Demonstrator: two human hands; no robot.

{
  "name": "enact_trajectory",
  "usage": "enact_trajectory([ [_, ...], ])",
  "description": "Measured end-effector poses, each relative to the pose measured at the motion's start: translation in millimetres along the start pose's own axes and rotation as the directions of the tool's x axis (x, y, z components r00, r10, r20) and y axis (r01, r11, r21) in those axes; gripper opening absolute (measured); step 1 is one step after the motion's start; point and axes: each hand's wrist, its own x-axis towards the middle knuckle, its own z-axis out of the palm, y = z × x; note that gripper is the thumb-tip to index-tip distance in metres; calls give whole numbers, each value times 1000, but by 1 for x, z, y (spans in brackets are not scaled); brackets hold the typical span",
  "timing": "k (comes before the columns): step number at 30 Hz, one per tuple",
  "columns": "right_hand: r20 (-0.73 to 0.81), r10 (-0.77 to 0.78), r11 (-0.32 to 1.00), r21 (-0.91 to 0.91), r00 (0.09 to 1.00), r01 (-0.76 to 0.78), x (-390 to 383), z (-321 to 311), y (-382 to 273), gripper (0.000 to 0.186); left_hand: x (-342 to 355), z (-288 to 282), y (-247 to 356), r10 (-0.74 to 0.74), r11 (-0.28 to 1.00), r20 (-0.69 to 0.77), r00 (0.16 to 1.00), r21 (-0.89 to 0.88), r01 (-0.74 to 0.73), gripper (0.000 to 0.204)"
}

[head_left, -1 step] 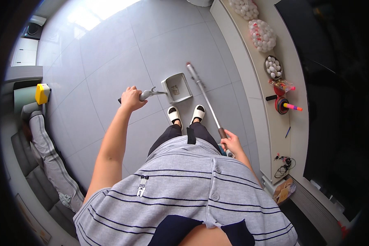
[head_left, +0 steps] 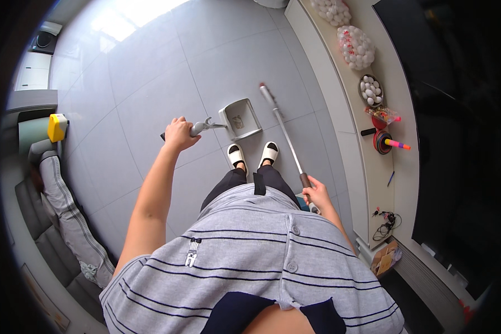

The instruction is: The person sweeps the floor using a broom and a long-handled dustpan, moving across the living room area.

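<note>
In the head view, my left hand (head_left: 181, 133) grips the handle (head_left: 196, 128) of a grey long-handled dustpan, whose open pan (head_left: 249, 116) lies on the tiled floor just beyond my white slippers (head_left: 270, 150). Some small, indistinct debris or marking shows inside the pan. My right hand (head_left: 316, 193) is closed round the brown grip of a silver pole (head_left: 286, 136). The pole's slim, blurred head (head_left: 270, 97) is at the floor to the right of the pan, apart from it.
Along the right, a white ledge (head_left: 381, 178) holds bags of white balls (head_left: 356, 47), a bowl of white balls (head_left: 370, 89), stacking rings (head_left: 382, 142) and cables (head_left: 384, 228), beside a dark screen (head_left: 451, 139). Left are a grey sofa (head_left: 44, 234) and yellow container (head_left: 57, 127).
The pole's head has shifted slightly to the right, away from the pan, and my right hand with it very slightly. My left hand and the dustpan look unmoved.
</note>
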Motion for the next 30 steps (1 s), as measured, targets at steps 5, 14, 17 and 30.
enact_trajectory([
  [5,-243,39,998,63,969,-25,21,-28,21,74,0,9,-3,12,997,-66,998,72,-8,11],
  [14,-332,215,936,337,918,-98,82,-28,38,3,0,8,-47,122,990,-91,988,87,-114,10],
  [17,-171,229,958,214,958,-191,70,24,34,5,-3,11,-70,95,993,-112,989,74,-87,9],
  [30,282,63,954,265,957,-141,58,119,-98,38,-1,3,-65,-11,998,-202,979,64,24,9],
])
